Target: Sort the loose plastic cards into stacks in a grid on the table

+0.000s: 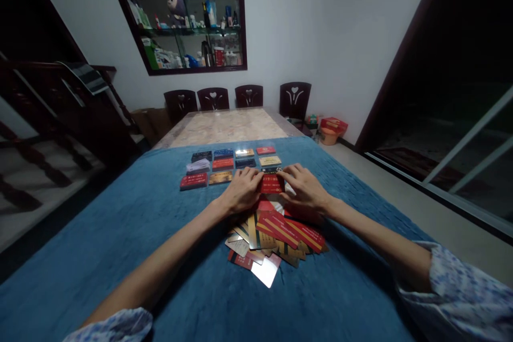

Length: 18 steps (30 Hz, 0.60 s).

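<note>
Between my two hands is a red card [271, 184] with pale print, held by its left and right edges. My left hand [243, 191] has its fingers closed at the left edge, and my right hand [303, 187] grips the right edge. Just beneath my hands spreads a loose pile of red, gold and white cards [276, 232]. Beyond them lie neat card stacks in rows, among them a red stack [194, 181], a gold stack [220, 177] and a dark blue stack [245, 163].
A blue cloth [120, 230] covers the near part of the long table, whose bare marble top [228, 124] shows farther off. Dark chairs [213, 99] stand at the far end. An orange bucket [329, 136] is on the floor at the right.
</note>
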Available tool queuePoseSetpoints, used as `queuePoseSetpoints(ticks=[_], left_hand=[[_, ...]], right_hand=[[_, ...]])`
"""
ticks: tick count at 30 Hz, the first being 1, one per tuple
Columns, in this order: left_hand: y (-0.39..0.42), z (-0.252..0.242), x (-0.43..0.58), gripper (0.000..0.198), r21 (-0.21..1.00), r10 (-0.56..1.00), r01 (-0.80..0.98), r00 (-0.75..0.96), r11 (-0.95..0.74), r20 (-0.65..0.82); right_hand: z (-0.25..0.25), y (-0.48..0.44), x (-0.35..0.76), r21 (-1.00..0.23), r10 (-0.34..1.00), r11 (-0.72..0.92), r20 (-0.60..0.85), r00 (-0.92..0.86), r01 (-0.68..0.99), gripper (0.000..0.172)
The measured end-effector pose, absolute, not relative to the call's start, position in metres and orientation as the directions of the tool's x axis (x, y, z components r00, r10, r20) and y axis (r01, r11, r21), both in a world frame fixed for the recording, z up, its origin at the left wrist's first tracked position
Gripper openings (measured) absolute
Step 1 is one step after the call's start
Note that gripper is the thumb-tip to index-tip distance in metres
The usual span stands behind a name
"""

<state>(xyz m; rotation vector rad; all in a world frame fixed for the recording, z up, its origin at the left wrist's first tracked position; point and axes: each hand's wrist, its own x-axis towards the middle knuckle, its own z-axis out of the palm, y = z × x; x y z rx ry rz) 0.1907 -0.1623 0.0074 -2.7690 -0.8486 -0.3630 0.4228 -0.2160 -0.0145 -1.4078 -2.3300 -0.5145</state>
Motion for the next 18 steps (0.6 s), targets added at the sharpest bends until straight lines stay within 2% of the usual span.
queuePoseSetpoints(ticks=[13, 18], left_hand=[[-0.123, 0.027, 0.138, 0.052, -0.228, 0.632, 0.661, 0.75, -0.715, 0.194], [-0.103, 0.033, 0.123, 0.048, -0.214, 0.677, 0.694, 0.719, -0.688, 0.154]], right_hand=[[0.018, -0.152, 0.375, 0.135, 0.797, 0.519, 0.28, -0.535, 0.844, 0.048], [0.029, -0.127, 0.354, 0.132, 0.807, 0.528, 0.232, -0.543, 0.839, 0.04]])
